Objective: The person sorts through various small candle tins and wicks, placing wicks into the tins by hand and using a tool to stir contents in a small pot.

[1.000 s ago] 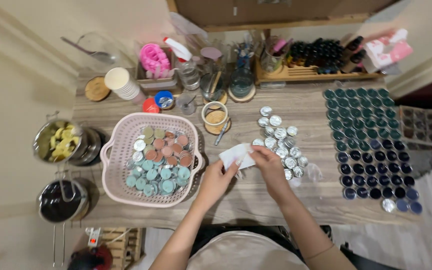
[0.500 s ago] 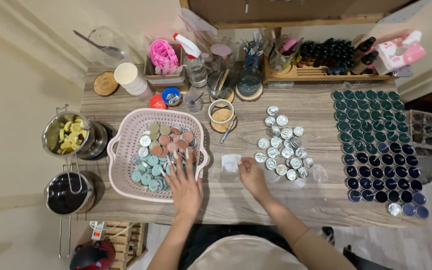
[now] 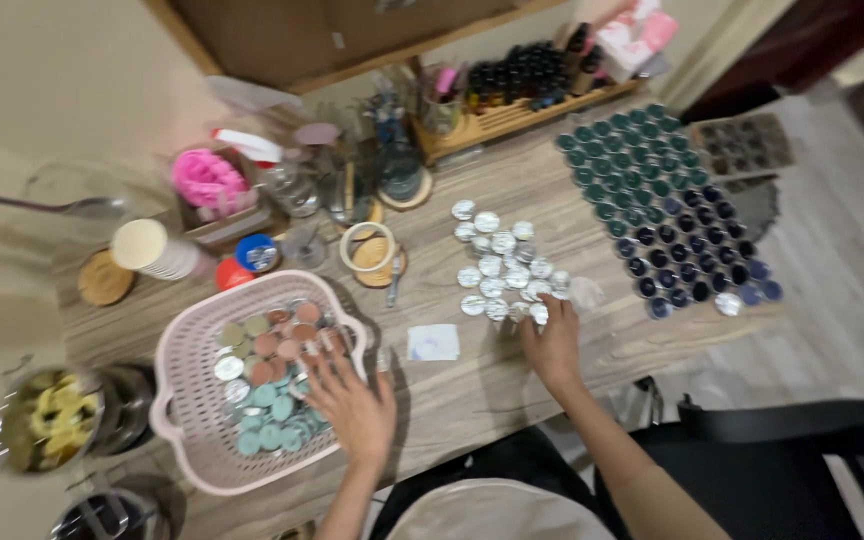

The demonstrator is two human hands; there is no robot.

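My left hand [image 3: 350, 400] reaches into the pink plastic basket [image 3: 184, 384], fingers spread over the teal and pink filled tins [image 3: 272, 385] inside; whether it grips one is not visible. My right hand [image 3: 552, 342] rests at the near edge of a cluster of silver tin lids [image 3: 500, 265], fingertips on the closest lids. A small white paper sheet [image 3: 433, 342] lies flat on the wooden table [image 3: 472, 385] between the two hands, untouched.
Rows of dark green and blue filled tins [image 3: 662, 205] cover the table's right side. Behind stand a wooden rack of dark bottles [image 3: 517, 85], jars, a cup stack [image 3: 157, 252], a pink item [image 3: 207, 180]. A metal pot of yellow pieces [image 3: 47, 420] sits left.
Both hands let go of the white paper, which now lies on the table. The left hand went into the basket; the right moved to the lids. The view swung and tilted.
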